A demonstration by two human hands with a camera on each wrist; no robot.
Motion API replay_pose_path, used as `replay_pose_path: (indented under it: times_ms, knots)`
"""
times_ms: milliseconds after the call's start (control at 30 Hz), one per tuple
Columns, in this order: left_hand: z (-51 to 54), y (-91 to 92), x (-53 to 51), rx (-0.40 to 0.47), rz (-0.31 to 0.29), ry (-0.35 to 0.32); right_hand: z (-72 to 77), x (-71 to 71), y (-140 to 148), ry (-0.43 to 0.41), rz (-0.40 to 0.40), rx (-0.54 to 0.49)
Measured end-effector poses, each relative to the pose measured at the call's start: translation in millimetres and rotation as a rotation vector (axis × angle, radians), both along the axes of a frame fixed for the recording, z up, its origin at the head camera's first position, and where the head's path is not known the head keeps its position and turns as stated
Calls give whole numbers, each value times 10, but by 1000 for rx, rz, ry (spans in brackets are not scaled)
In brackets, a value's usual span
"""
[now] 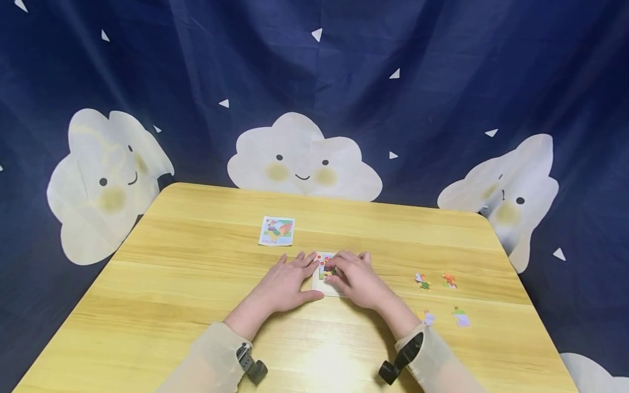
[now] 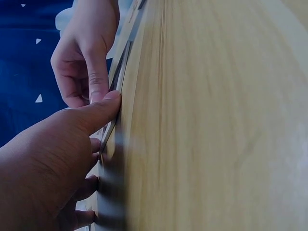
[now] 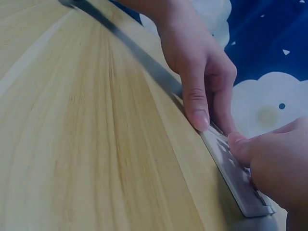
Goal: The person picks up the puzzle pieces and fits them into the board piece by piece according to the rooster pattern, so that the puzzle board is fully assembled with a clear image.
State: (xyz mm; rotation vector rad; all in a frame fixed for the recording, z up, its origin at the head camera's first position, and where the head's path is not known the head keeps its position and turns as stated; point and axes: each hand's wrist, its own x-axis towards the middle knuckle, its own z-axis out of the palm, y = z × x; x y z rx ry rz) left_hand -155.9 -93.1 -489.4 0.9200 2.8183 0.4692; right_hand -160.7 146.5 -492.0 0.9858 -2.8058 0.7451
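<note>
In the head view a small white puzzle board (image 1: 330, 290) lies on the table, with colourful pieces set in its upper part. My left hand (image 1: 290, 281) rests at the board's left side, fingers spread, fingertips and thumb touching its edge. Over the board, the curled fingers of my right hand (image 1: 358, 279) pinch a dark, colourful puzzle piece (image 1: 334, 271), mostly covered by the fingers. The right wrist view has the board (image 3: 238, 187) at a low angle with both hands on it. In the left wrist view, my left thumb touches the board's edge (image 2: 124, 70).
Several loose puzzle pieces, among them an orange one (image 1: 449, 280) and a green and lilac one (image 1: 461, 316), lie to the right on the wooden table (image 1: 196, 262). A rooster picture card (image 1: 277, 231) lies beyond the left hand. A dark blue curtain (image 1: 275, 60) hangs behind.
</note>
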Motion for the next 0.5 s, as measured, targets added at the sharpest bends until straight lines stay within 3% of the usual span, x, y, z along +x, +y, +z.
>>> replay_pose_path:
  times_ms: [500]
  knots:
    - [-22, -7, 35, -39, -34, 51, -88, -2, -66, 41, -22, -22]
